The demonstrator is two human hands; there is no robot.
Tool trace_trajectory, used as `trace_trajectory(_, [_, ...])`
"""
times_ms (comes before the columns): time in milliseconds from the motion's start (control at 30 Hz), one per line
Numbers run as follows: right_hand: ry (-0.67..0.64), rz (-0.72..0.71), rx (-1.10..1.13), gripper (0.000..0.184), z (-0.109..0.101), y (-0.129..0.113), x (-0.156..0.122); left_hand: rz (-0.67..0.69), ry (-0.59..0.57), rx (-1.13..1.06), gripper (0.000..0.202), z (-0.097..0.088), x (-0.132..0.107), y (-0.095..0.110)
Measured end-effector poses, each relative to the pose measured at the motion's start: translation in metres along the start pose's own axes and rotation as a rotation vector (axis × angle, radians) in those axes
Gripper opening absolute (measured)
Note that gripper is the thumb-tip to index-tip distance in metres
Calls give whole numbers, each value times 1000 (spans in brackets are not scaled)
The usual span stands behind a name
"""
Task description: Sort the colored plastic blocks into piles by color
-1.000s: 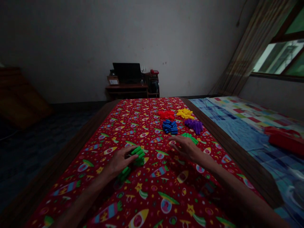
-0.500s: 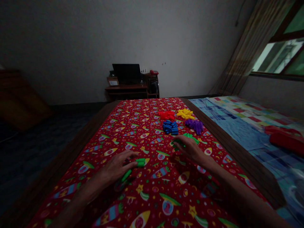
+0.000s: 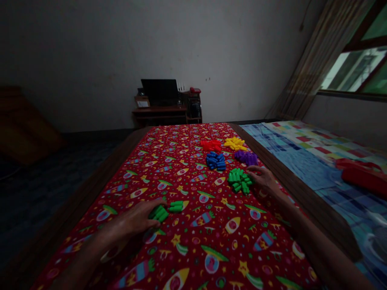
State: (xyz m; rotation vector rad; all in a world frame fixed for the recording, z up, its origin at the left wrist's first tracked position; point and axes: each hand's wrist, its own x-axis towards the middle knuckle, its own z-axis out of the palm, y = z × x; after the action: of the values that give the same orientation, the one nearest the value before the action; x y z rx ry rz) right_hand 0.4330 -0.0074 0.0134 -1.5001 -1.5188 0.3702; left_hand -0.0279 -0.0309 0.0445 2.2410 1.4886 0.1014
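The right hand (image 3: 264,179) has slid to 3 o'clock of the green peg pile (image 3: 239,180), grip open, fingertips touching. The left hand (image 3: 133,220), drawn nearer, grips loose green pegs (image 3: 159,212) on the desk (image 3: 199,241).

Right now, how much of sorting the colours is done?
Mostly done: the red pile, yellow pile, blue pile and purple pile each sit apart, and a green pile lies beside the right hand. In hand: the left hand rests on a few green pieces. Left: those, plus the loose green bit beside them.
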Motion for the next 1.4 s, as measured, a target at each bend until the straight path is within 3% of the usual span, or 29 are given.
trace_trajectory(67, [57,-18,8,31,-1,-11,0,-4,61,-67,44,-4,5,8])
trace_trajectory(133, [33,-74,30,28,0,-32,-3,-15,162,-134,41,-5,9,19])
trace_trajectory(200, [-89,-159,55,26,9,-60,-12,5,252,-206,37,-2,11,33])
trace_trajectory(300, [-378,-345,109,28,35,-104,-38,105,347,-322,30,11,10,56])
trace_trajectory(367, [-549,-526,104,33,56,-125,-57,164,375,-372,26,22,7,69])
trace_trajectory(433, [-614,-648,53,29,74,-137,-70,199,353,-397,23,31,4,77])
trace_trajectory(533, [-574,-687,-30,23,79,-138,-71,217,316,-404,28,38,2,77])
trace_trajectory(633, [-434,-588,-53,24,53,-122,-52,270,383,-312,30,38,5,66])
trace_trajectory(700, [-319,-502,-98,25,28,-100,-34,315,406,-205,29,38,9,56])
trace_trajectory(833, [-123,-424,-324,28,-9,-42,-5,350,338,-90,30,45,16,39])
trace_trajectory(933, [-91,-412,-400,28,-16,-4,1,343,325,-101,29,50,19,35])
trace_trajectory(1033, [-80,-400,-384,28,-13,11,0,277,335,-160,29,48,19,37])
trace_trajectory(1133, [-11,-386,-320,28,-7,-2,0,170,332,-267,35,43,19,43])
trace_trajectory(1233, [13,-439,-218,25,3,-38,-6,64,297,-468,47,42,20,51])
trace_trajectory(1300, [-118,-530,-132,26,16,-70,-18,19,248,-673,57,45,20,56])
trace_trajectory(1400, [-433,-749,-68,35,45,-113,-46,14,161,-978,70,55,18,66])
